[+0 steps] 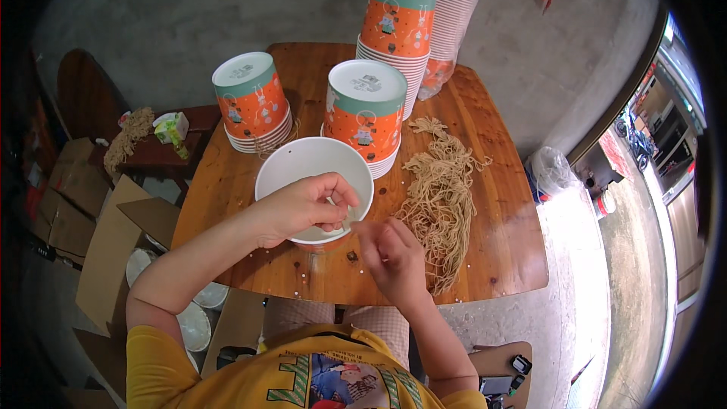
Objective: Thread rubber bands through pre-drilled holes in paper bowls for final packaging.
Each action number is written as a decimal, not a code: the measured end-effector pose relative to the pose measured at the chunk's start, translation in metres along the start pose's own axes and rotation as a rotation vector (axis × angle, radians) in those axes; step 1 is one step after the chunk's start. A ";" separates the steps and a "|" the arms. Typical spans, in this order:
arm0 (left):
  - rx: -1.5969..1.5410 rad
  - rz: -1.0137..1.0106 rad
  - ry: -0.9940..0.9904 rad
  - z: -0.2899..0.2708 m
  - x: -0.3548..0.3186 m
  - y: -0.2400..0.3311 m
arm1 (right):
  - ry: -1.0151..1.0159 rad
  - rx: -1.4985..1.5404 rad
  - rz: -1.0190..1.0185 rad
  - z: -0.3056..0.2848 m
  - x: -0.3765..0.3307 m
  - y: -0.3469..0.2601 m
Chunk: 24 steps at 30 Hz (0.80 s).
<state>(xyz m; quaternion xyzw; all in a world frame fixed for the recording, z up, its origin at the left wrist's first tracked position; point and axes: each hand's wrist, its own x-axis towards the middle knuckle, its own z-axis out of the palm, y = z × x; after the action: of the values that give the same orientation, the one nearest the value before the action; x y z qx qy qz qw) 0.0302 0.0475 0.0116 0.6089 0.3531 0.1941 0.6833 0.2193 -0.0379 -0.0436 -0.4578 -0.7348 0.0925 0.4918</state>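
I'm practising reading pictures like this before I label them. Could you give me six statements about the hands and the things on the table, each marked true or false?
1. The left hand is over the mouth of the open bucket. True.
2. The open bucket stands upside down. False: its mouth faces up.
3. The heap of string lies right of the open bucket. True.
4. The right hand is nearer the heap of string than the left hand is. True.
5. The heap of string is bright blue. False: it is tan.
6. A plastic-wrapped stack stands at the table's near edge. False: the wrapped stack stands toward the far end.
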 end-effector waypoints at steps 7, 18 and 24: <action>0.110 0.094 0.004 0.007 -0.001 0.001 | 0.033 0.292 0.307 0.002 0.008 -0.010; 0.311 0.203 -0.040 0.015 -0.006 0.008 | 0.041 0.357 0.406 0.005 0.009 -0.009; 0.487 0.339 -0.014 0.017 -0.007 0.003 | 0.017 0.420 0.502 0.004 0.010 -0.013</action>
<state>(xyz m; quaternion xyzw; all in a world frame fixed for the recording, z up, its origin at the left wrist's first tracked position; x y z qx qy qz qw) 0.0384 0.0318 0.0166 0.8064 0.2781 0.2108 0.4774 0.2073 -0.0368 -0.0318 -0.5141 -0.5597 0.3567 0.5434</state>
